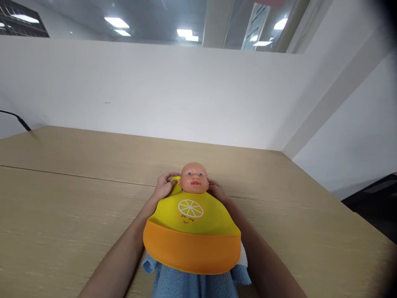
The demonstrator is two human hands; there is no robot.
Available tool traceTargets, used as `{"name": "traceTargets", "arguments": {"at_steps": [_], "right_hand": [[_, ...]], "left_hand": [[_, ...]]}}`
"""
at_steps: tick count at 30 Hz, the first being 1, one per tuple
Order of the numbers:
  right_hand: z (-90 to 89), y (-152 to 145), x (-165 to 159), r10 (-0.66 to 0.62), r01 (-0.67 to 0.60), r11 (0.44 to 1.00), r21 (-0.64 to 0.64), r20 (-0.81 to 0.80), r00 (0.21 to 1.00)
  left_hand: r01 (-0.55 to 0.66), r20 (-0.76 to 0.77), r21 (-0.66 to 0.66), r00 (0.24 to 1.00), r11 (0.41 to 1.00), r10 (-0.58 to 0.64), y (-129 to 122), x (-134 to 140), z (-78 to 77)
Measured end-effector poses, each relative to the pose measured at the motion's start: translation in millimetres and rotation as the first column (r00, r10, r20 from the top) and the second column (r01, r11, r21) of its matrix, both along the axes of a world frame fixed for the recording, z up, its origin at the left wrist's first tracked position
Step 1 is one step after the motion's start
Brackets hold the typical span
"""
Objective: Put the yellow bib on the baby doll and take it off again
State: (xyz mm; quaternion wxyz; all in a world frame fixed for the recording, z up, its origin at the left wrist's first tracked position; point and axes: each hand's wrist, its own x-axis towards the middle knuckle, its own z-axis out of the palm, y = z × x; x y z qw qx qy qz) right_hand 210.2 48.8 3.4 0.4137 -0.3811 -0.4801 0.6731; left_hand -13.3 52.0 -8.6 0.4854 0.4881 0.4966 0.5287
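Note:
A baby doll [194,179] in fuzzy blue clothes [195,285] lies face up on the wooden table, its head away from me. Over its chest spreads a yellow bib [214,213] with a white citrus slice and a smiling face printed on it, and an orange catch pocket [192,252] along the bottom. My left hand [166,185] is closed on the bib's yellow neck strap [176,185], left of the doll's head. On the other side my right hand [216,190] reaches in behind the doll's neck; its fingertips are hidden there.
The wooden table [77,215] has a seam running across it and meets a white wall [155,91] at the back. A black cable [23,123] comes in at the left. Something black [375,203] stands by the right edge.

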Motion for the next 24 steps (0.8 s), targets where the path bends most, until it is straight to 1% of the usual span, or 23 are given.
{"name": "traceTargets", "arguments": {"at_steps": [6, 13, 18, 24], "right_hand": [[2.7, -0.3, -1.4, -0.020, 0.019, 1.000, 0.018, 0.032, 0.999], [6.4, -3.8, -3.1, -0.023, 0.023, 1.000, 0.006, 0.009, 1.000], [6.9, -3.2, -2.3, -0.033, 0.032, 0.999, 0.016, 0.045, 0.998], [5.4, -1.8, -1.3, -0.025, 0.024, 0.999, 0.034, 0.051, 0.998]], "left_hand": [[0.049, -0.002, -0.029, 0.999, 0.998, -0.049, -3.5, 0.5, 2.4], [0.029, -0.044, -0.021, 0.999, 0.999, -0.030, 0.1, -0.1, -1.3], [0.022, -0.054, 0.000, 0.998, 1.000, -0.022, 2.5, -1.1, -4.0], [0.047, -0.043, -0.039, 0.998, 0.998, -0.049, 3.6, -3.3, -2.2]]}}
